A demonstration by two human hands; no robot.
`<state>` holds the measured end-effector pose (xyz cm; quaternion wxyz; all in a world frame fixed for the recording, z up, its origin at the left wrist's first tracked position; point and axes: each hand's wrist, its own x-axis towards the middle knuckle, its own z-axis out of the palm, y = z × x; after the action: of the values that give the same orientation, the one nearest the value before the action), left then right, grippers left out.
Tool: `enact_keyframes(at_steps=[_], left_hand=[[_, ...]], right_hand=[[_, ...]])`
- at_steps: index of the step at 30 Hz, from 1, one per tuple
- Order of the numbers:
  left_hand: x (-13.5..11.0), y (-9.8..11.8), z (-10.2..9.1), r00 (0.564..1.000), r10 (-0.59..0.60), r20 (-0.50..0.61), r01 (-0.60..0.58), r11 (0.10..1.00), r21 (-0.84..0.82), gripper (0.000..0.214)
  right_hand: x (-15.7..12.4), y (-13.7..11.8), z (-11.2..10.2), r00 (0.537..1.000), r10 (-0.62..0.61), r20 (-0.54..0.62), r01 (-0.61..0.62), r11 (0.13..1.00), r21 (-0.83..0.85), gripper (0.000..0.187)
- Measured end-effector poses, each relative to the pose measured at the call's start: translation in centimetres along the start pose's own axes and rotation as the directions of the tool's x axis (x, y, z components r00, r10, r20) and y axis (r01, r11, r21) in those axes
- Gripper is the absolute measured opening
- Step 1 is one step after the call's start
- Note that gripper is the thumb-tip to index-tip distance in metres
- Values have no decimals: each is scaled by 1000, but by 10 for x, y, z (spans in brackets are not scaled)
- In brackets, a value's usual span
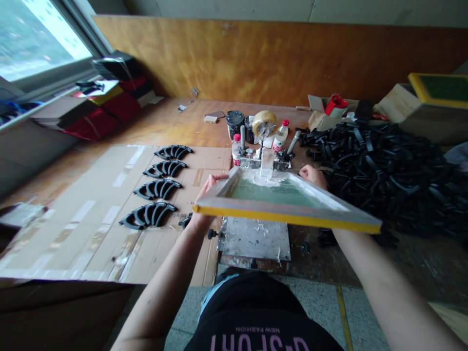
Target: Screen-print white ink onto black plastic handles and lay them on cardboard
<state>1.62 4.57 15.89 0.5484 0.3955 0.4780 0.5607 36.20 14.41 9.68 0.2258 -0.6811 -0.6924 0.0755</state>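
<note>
Pink-lettered black cloth shirt (252,304) is closest. Left hand (209,187) holds a flat gray-yellow frame (278,208); right hand (313,176) curls, grip unclear.

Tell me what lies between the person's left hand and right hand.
In the head view, the yellow-edged frame with its green mesh spans the stretch between the left hand and the right hand.

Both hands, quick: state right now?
Left hand: holding the screen-printing frame by its left side.
Right hand: curled at the frame's right side; grip cannot be told.
</note>
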Motion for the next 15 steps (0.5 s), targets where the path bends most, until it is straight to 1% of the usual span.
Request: enact_keyframes(at_steps=[1, 2, 3, 4, 5, 6, 7, 8, 9, 10, 11, 12, 13, 15], left_hand=[[8, 4, 6, 999, 43, 0, -43, 999, -27, 52], [16, 7, 11, 998, 60, 4, -60, 997, -41, 50], [22, 8, 15, 999, 51, 7, -51, 997, -51, 47], [26, 7, 19, 1000, 25, -3, -25, 998, -63, 45], [27, 3, 21, 1000, -5, -30, 3, 997, -80, 45], [25, -4, 22, 998, -40, -57, 34, 995, -96, 45], [20, -14, 24, 994, -91, -66, 84, 991, -105, 46], [12, -27, 25, 984, -172, -44, 167, 981, -103, 47], [1, -41, 26, 961, -276, 5, 276, 957, -89, 50], [-11, -56, 27, 919, -389, 64, 393, 917, -66, 52], [-23, -71, 28, 865, -489, 112, 496, 867, -46, 54], [-35, -85, 29, 822, -554, 134, 564, 824, -51, 54], [-46, -98, 30, 799, -587, 133, 599, 797, -82, 53], [-61, -115, 29, 803, -591, 78, 594, 783, -182, 46]], right_hand=[[-12, 2, 8, 999, -18, 44, 18, 1000, -2, 20], [-26, 0, 18, 995, -57, 85, 57, 998, 3, 15], [-38, -4, 30, 986, -116, 120, 115, 993, 18, 15], [-50, -10, 42, 970, -189, 151, 185, 982, 41, 19], [-60, -17, 53, 950, -258, 177, 251, 966, 59, 27], [-68, -24, 62, 927, -316, 201, 307, 949, 72, 32], [-74, -31, 68, 910, -354, 215, 345, 935, 79, 31], [-79, -39, 72, 906, -366, 213, 357, 931, 81, 24], [-83, -47, 74, 916, -353, 191, 344, 935, 81, 16], [-89, -56, 73, 927, -339, 161, 328, 940, 89, 11], [-97, -67, 72, 933, -336, 130, 324, 940, 107, 10], [-106, -79, 70, 931, -350, 104, 336, 933, 127, 11], [-116, -91, 69, 920, -382, 94, 366, 919, 147, 13], [-138, -112, 68, 855, -499, 139, 472, 861, 187, 14]])
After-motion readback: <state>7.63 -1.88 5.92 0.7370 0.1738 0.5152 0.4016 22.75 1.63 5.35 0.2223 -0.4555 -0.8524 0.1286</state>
